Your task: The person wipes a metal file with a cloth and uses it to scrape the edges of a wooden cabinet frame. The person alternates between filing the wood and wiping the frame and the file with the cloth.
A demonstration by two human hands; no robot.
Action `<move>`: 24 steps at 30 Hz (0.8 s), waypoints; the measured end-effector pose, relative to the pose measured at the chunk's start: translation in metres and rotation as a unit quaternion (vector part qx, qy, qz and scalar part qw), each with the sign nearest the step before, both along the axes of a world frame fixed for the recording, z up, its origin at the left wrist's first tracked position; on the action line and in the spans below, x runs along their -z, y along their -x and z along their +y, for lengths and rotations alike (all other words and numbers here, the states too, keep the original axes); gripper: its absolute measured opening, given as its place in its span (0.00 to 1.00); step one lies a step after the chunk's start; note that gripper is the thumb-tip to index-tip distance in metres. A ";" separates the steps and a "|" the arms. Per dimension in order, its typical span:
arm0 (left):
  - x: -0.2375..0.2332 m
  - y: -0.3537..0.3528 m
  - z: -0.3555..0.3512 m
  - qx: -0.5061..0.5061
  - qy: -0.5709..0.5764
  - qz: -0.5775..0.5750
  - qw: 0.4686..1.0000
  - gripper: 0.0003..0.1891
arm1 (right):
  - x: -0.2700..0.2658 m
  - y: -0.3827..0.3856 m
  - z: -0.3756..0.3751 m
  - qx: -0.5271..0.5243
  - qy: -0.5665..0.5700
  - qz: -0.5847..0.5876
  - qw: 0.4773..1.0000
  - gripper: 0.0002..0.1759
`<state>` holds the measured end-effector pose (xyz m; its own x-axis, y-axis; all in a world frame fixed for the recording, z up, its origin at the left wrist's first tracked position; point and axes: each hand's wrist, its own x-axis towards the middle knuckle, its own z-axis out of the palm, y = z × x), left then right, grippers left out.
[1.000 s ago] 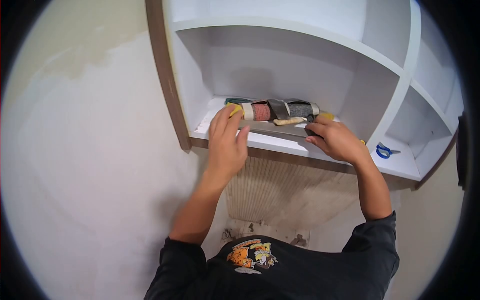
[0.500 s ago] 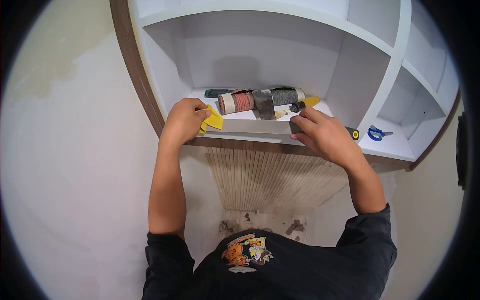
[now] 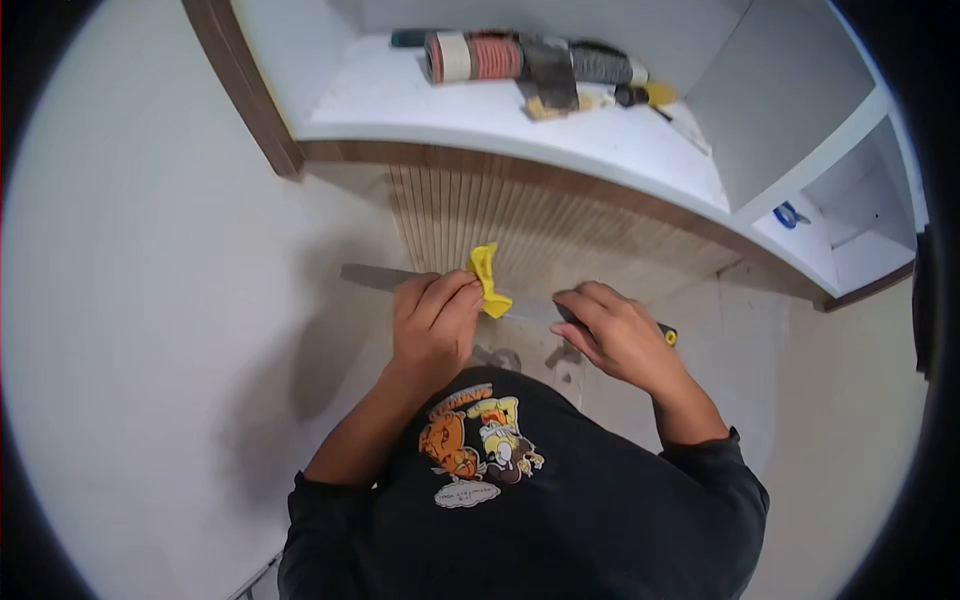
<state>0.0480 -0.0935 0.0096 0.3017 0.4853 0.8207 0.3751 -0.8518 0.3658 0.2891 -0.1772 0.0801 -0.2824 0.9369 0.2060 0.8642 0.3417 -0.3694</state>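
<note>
My left hand (image 3: 432,318) is closed, pinching a folded yellow piece of sheet or cloth (image 3: 489,297) around a long grey metal blade. The tool looks like a hand saw (image 3: 370,276), though no teeth can be made out. Its blade tip sticks out to the left past my knuckles. My right hand (image 3: 618,335) grips the black handle, whose yellow-marked end shows beyond the fingers on the right. The tool is held level in front of my chest, below the shelf edge.
On the white shelf (image 3: 390,105) lie a rolled red and grey abrasive-looking sheet (image 3: 495,58), a dark flat scraper-like piece (image 3: 550,75) and a yellow-handled tool (image 3: 660,93). Blue-handled scissors (image 3: 787,215) sit in the right compartment. Ribbed panelling (image 3: 450,210) stands below the shelf.
Both hands have brought the saw-like tool down and away from the shelf, towards my body. My left hand with the yellow piece has moved along the blade towards the handle.
</note>
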 end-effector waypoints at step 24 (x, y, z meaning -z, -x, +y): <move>0.170 -0.028 0.030 0.147 0.206 0.067 0.965 0.12 | 0.107 -0.019 -0.012 0.103 0.130 -0.041 0.985 0.17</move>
